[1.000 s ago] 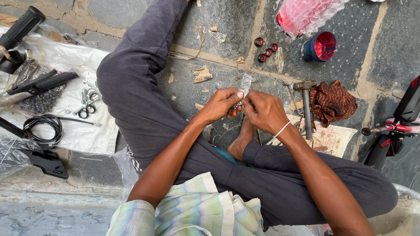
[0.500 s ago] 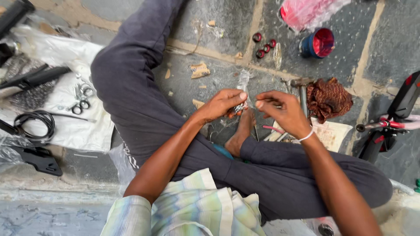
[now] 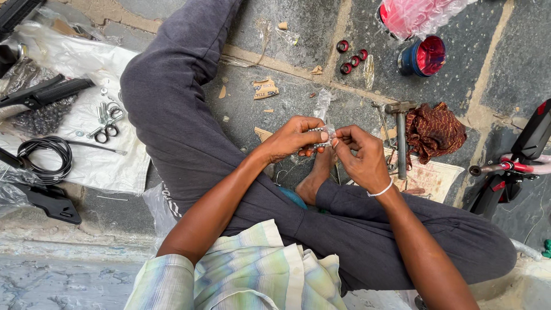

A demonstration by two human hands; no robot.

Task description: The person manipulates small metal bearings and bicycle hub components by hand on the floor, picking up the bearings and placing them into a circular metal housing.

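You pinch a crinkly clear plastic packet (image 3: 326,133); beside lie a dull metal hammer (image 3: 400,138), matt cloth rag (image 3: 434,132), rough stone paving (image 3: 287,97).

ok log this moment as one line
left hand: pinching small clear packet | right hand: pinching same packet | hammer: on ground beside right hand

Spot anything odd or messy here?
Scraps of torn cardboard and clear wrapping litter the stone floor. Both hands, left and right, pinch a small clear packet. Nothing looks spilled or broken.
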